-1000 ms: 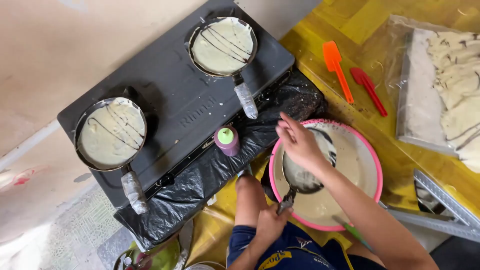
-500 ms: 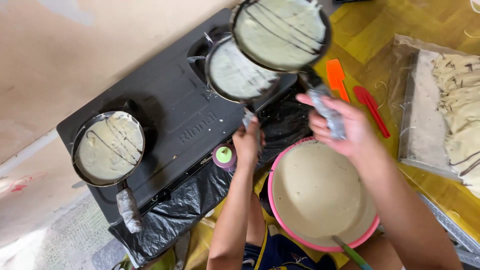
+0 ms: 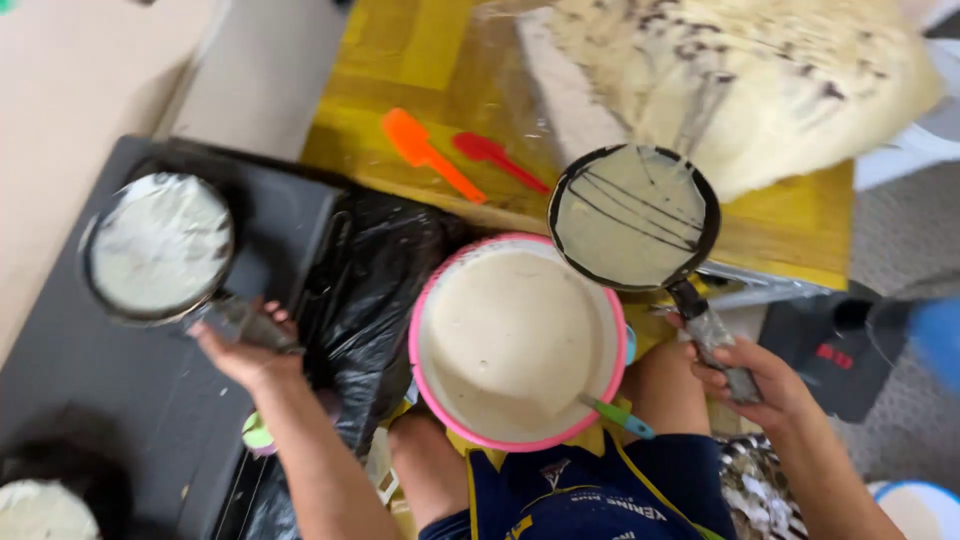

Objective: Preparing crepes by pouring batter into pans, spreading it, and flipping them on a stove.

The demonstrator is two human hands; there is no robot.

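From my remote seat I see 2 pans in play. My right hand is wrapped in a closed fist around the foil-covered handle of a small black pan, which hangs in the air above the yellow mat, its rim just past the edge of the pink-rimmed bowl. A thin pale crepe with 3 or 4 dark streaks covers that pan's floor. My left hand grips the handle of a second pan, fingers curled shut around it; this one sits over the dark stove top and holds a pale, even layer of batter.

The bowl stands between my knees, filled almost to the brim with cream-coloured batter, and a green and blue handle sticks out of it at the lower right. Beside the bowl, crumpled black plastic sheeting drapes over the stove's edge. On the mat beyond lie an orange spatula and a red spatula, side by side and nearly touching. Further back, a stack of finished crepes with dark flecks rests on clear plastic. A third pan shows only partly at the lower left corner, and a small green-topped item sits just under my left forearm; I cannot tell what it is.
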